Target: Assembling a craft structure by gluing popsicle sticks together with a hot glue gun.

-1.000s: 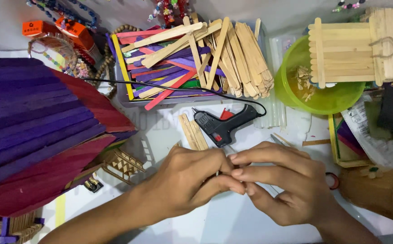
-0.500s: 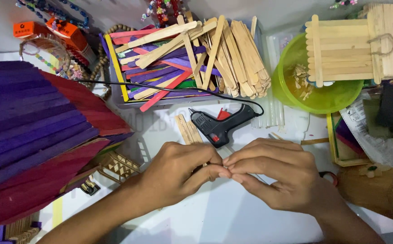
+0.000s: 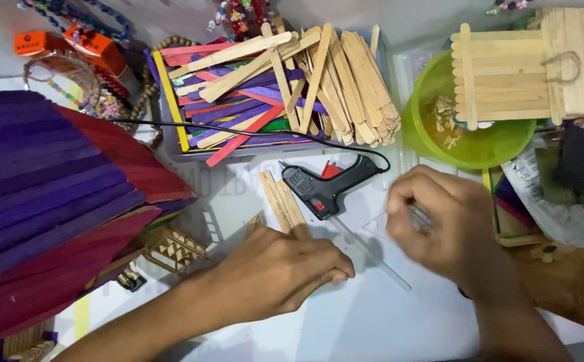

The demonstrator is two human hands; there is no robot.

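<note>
My left hand [image 3: 272,275] rests knuckles-up on the white table with its fingers curled shut; whatever lies under them is hidden. It covers the near ends of a few plain wooden sticks [image 3: 282,201]. My right hand [image 3: 449,228] is blurred, lifted to the right of the left hand, and its fingers pinch a small thin grey piece [image 3: 418,216]. A black glue gun [image 3: 325,188] lies just beyond both hands, and a clear glue stick [image 3: 372,255] lies between them.
A tray of plain and coloured craft sticks [image 3: 278,87] sits at the back. A green bowl [image 3: 469,144] and a wooden stick panel [image 3: 500,74] are at the back right. A purple and red stick roof [image 3: 50,201] fills the left. The gun's black cord [image 3: 238,131] crosses the tray.
The hands were pinched together in the middle. Now they have parted: my right hand has swung up and to the right, and my left hand has stayed low on the table.
</note>
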